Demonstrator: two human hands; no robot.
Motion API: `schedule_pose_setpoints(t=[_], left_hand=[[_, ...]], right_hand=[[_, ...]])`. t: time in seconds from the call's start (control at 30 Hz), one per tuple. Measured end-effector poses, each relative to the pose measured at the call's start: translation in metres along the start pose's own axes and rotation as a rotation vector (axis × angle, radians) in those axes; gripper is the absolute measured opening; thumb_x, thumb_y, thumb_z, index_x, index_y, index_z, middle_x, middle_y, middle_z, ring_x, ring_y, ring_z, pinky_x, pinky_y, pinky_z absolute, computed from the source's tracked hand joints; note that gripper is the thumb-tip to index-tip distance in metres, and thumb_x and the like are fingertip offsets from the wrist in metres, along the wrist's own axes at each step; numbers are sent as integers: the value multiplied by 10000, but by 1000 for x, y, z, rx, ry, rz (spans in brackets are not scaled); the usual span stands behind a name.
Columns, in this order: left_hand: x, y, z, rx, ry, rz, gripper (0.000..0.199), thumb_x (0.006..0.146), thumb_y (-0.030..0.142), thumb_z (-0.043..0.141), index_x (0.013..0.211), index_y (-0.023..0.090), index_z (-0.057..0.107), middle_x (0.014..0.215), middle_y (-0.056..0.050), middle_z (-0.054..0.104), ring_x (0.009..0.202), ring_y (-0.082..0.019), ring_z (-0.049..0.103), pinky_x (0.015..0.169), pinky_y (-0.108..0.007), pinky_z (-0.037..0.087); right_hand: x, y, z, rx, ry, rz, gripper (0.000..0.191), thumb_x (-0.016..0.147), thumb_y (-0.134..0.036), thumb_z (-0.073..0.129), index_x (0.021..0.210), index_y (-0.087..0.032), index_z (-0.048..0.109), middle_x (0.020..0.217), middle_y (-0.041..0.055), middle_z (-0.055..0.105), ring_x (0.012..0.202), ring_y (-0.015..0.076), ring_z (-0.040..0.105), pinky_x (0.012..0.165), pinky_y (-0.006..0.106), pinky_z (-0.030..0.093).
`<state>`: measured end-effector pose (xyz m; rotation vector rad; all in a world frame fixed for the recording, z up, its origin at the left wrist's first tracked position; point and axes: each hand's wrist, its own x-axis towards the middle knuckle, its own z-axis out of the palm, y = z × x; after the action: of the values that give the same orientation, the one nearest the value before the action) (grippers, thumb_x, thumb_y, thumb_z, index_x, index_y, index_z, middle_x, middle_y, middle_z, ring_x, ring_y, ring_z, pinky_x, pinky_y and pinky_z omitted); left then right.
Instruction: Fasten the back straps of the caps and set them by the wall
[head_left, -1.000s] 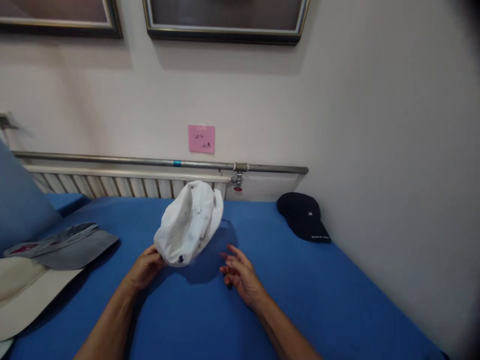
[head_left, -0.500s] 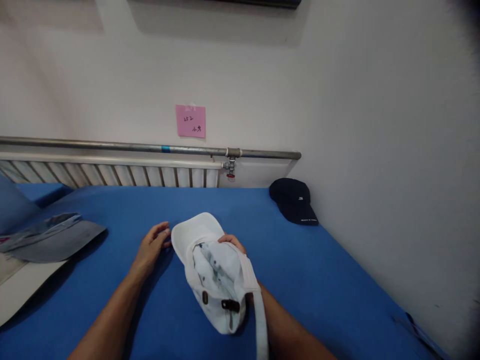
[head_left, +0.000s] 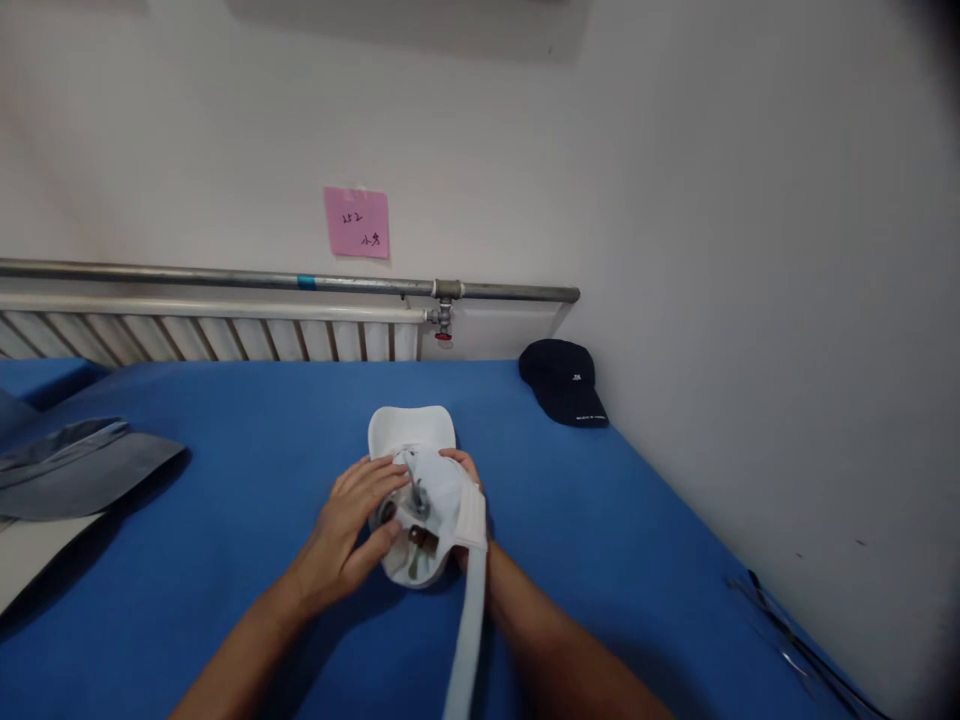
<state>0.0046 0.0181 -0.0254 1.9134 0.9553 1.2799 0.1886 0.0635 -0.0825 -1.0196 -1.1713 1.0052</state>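
A white baseball cap (head_left: 410, 430) lies upside down on the blue surface, its brim pointing away from me and its inside facing up. My right hand (head_left: 469, 470) grips the cap's right side; most of its fingers are hidden behind the fabric. My left hand (head_left: 360, 520) is on the left side, with fingers over the rim and the thumb near the dark buckle (head_left: 423, 540). A long pale strap (head_left: 469, 620) hangs from the back of the cap toward me.
A navy cap (head_left: 562, 382) sits at the back right by the wall. Grey and cream hats (head_left: 90, 470) overlap at the left. Behind the blue surface (head_left: 247, 430) are a radiator (head_left: 210, 335) and a metal pipe (head_left: 360, 284). Thin dark cords (head_left: 787, 630) lie at right.
My left hand has moved right from beside the brim onto the cap's left side. The cap has turned so its brim points straight away, and its crown looks more folded.
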Motion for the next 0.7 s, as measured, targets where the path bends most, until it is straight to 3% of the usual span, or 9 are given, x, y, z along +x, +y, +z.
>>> schedule_pose_setpoints(t=[0.07, 0.13, 0.2, 0.3, 0.4, 0.47, 0.57, 0.7], left_hand=[[-2, 1, 1, 54, -87, -2, 401, 672, 170, 769, 1066, 241, 755, 1105, -86, 705, 1170, -321, 557, 1186, -442, 139], [-3, 4, -1, 155, -199, -19, 245, 700, 195, 749, 941, 235, 765, 908, -67, 709, 947, -282, 619, 1121, -435, 268], [-3, 8, -6, 266, -303, -12, 125, 755, 203, 683, 863, 228, 741, 775, -44, 671, 761, -236, 594, 929, -384, 418], [-3, 15, -20, 247, -381, -35, 113, 804, 210, 616, 844, 216, 723, 761, -44, 661, 727, -215, 577, 737, -306, 432], [-4, 17, -38, -60, -310, -196, 144, 817, 306, 630, 759, 191, 695, 726, -53, 634, 683, -196, 564, 632, -263, 431], [-6, 14, -49, -279, -149, -279, 188, 764, 355, 687, 706, 176, 682, 700, -57, 614, 636, -182, 544, 568, -245, 421], [-8, 7, -59, -444, 19, -327, 228, 663, 371, 763, 648, 156, 687, 675, -73, 610, 614, -182, 536, 545, -247, 426], [-8, 6, -64, -444, -160, -383, 227, 688, 374, 754, 680, 151, 711, 675, -83, 614, 617, -181, 529, 558, -255, 425]], right_hand=[[-5, -4, 4, 30, -15, 30, 292, 718, -300, 522, 1005, -255, 553, 974, 40, 662, 906, 225, 625, 823, 323, 511], [-9, -8, 6, 64, -27, 60, 300, 724, -302, 525, 1018, -249, 557, 954, 33, 666, 873, 217, 626, 796, 310, 520], [-9, -12, 4, 78, -30, 75, 311, 739, -305, 511, 1039, -242, 561, 961, 39, 665, 854, 216, 628, 777, 311, 524], [-5, -17, -1, 60, -37, 74, 270, 741, -281, 512, 997, -242, 589, 1004, 48, 664, 886, 224, 628, 798, 328, 514], [3, -19, -3, -4, -64, 45, 153, 689, -218, 566, 824, -224, 638, 1169, 51, 634, 1070, 238, 585, 962, 342, 433], [7, -20, -2, -52, -99, 23, 76, 652, -180, 593, 696, -212, 646, 1261, 34, 597, 1171, 240, 535, 1045, 341, 355], [14, -18, -1, -110, -156, 3, 50, 628, -174, 615, 599, -209, 636, 1239, 17, 612, 1142, 236, 554, 1016, 336, 382], [22, -21, -10, -166, -151, -58, 83, 686, -200, 592, 671, -222, 670, 1093, 23, 664, 1016, 223, 604, 944, 353, 438]])
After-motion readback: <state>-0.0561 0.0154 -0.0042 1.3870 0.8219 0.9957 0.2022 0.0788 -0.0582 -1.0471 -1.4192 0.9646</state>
